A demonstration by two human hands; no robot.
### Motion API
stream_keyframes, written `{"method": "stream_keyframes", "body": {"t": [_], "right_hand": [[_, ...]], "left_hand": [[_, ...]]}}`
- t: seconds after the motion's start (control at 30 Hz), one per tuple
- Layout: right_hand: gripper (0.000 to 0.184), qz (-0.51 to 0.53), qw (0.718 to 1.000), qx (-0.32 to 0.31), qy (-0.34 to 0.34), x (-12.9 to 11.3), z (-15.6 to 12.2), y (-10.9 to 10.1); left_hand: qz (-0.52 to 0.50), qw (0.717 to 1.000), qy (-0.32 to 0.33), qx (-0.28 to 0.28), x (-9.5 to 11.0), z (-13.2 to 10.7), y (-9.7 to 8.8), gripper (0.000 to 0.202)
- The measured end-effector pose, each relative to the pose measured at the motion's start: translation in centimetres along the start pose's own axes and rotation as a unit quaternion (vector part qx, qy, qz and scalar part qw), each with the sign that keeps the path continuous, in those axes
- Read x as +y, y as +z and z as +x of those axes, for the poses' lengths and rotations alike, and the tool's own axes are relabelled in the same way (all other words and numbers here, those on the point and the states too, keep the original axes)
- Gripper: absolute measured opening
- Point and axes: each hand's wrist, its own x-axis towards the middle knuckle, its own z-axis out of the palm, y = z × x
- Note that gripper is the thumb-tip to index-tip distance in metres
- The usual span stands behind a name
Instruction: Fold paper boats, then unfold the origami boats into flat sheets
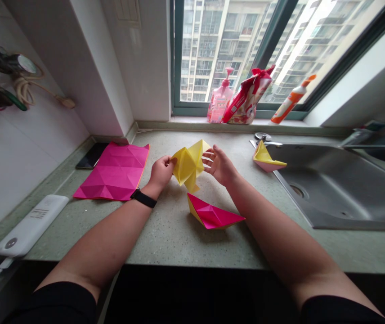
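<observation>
A yellow folded paper piece (pixel 188 165) is held up above the counter between both hands. My left hand (pixel 161 171) pinches its left edge, closed; a black watch band sits on that wrist. My right hand (pixel 218 164) grips its right side with the fingers partly spread along the paper. Below them, a pink paper boat with a yellow outside (pixel 212 215) lies on the grey-green counter (pixel 165 234). A creased pink sheet (pixel 116 171) lies flat to the left. A second small yellow and pink paper boat (pixel 266 158) rests at the sink's far left corner.
A steel sink (pixel 341 189) with a tap fills the right side. On the window sill stand a pink pump bottle (pixel 220 100), a red bag (pixel 248 99) and an orange-capped bottle (pixel 292 101). A dark phone (pixel 92 155) and a white power bank (pixel 30 225) lie at the left.
</observation>
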Motion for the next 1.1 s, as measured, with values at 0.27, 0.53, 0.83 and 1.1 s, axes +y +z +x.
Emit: {"method": "stream_keyframes", "body": {"t": [0.27, 0.53, 0.83, 1.1], "right_hand": [[0.049, -0.078, 0.994, -0.075, 0.020, 1.1, -1.3, 1.8], [0.032, -0.098, 0.992, -0.077, 0.019, 1.5, -1.3, 1.6], [0.053, -0.027, 0.999, -0.037, 0.008, 0.7, -1.5, 2.4], [0.064, 0.020, 0.997, 0.073, -0.020, 0.0, -1.3, 1.7]], "left_hand": [[-0.102, 0.994, -0.038, -0.012, 0.1, 0.1, -0.1, 0.060], [-0.287, 0.943, -0.124, -0.112, 0.5, 0.0, 0.0, 0.064], [-0.355, 0.912, -0.168, -0.118, 0.8, 1.1, -1.1, 0.056], [-0.341, 0.898, -0.188, -0.202, 0.7, -0.2, -0.8, 0.044]]}}
